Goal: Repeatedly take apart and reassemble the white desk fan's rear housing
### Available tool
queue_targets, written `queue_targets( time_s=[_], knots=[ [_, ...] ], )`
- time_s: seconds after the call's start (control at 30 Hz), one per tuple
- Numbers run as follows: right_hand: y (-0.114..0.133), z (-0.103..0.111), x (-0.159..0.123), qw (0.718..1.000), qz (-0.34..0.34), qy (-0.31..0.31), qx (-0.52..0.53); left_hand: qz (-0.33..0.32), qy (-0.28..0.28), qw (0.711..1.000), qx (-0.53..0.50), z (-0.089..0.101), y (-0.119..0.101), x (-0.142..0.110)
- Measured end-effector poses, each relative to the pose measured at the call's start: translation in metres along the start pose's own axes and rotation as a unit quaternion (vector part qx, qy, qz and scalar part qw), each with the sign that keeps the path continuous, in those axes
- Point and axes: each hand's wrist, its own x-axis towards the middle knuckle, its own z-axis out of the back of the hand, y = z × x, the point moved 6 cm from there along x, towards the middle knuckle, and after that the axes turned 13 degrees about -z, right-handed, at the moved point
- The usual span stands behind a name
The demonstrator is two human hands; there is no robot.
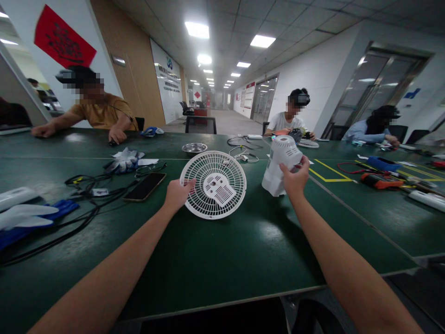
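My left hand (177, 195) grips the left rim of a round white fan grille (222, 188), thumb over the edge and the other fingers behind it. The grille is tilted up toward me, its slotted centre plate showing. To the right, my right hand (296, 177) is closed around the side of a white plastic fan housing (280, 162). This housing has a vented round top and a part jutting to the right. Its lower end is close to the table; whether it touches I cannot tell. The two white parts are apart from each other.
On the green table (208, 260) lie a phone (145, 186), black cables (93, 204), work gloves (125, 160) and blue-white gloves (31, 218). A metal bowl (194, 148) stands behind the grille. An orange multimeter (381, 181) lies right. Several people sit across the table.
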Motion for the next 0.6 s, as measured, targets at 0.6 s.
queue_targets(
  time_s=[0.6],
  knots=[
    [0.044,-0.046,-0.087,0.959,0.083,0.251,-0.098,0.006,0.002,1.000,0.000,0.000,-0.001,-0.001]
  ],
)
